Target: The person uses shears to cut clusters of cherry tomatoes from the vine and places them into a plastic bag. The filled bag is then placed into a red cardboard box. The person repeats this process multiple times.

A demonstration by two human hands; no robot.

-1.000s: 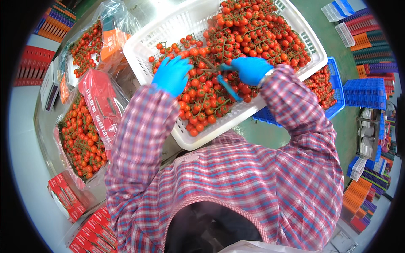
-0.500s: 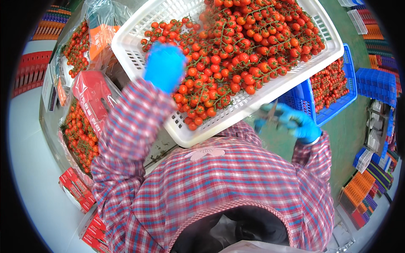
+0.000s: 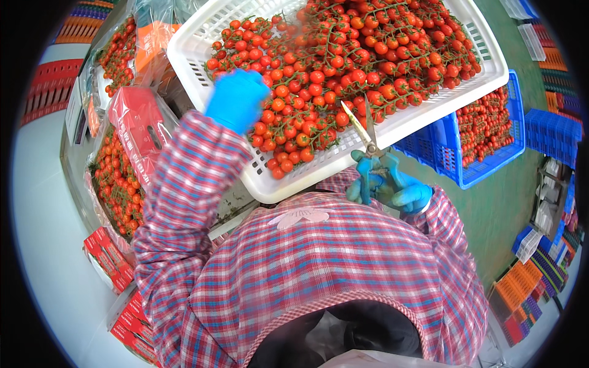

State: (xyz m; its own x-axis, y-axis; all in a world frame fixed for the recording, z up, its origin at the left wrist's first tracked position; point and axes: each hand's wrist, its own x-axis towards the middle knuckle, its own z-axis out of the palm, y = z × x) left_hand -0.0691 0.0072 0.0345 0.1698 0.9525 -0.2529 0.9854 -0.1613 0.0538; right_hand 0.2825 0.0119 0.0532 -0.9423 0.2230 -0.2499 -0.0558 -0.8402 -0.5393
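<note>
A white slatted crate [image 3: 202, 104] full of cherry tomatoes on the vine [image 3: 368, 43] lies tilted in front of me. My left hand [image 3: 236, 101], in a blue glove, is over the left part of the crate among the tomatoes. Its fingers are curled and their tips are hidden, so what they grip does not show. In my right hand [image 3: 399, 187], also gloved, is a pair of scissors [image 3: 370, 147] with teal handles. Their blades are spread and point up at the crate's near rim and the tomatoes there.
Right of the white crate stands a blue crate [image 3: 461, 175] of tomatoes. To the left are a bagged red box [image 3: 138, 122], an orange box [image 3: 153, 46] in clear plastic and red cartons [image 3: 107, 257]. Colourful stacked crates [image 3: 521, 285] line the right side, with a blue stack [image 3: 554, 132] above.
My right hand has come left and toward the crate, bringing the scissors up with their blades spread. My left hand stays about where it was, over the tomatoes.
</note>
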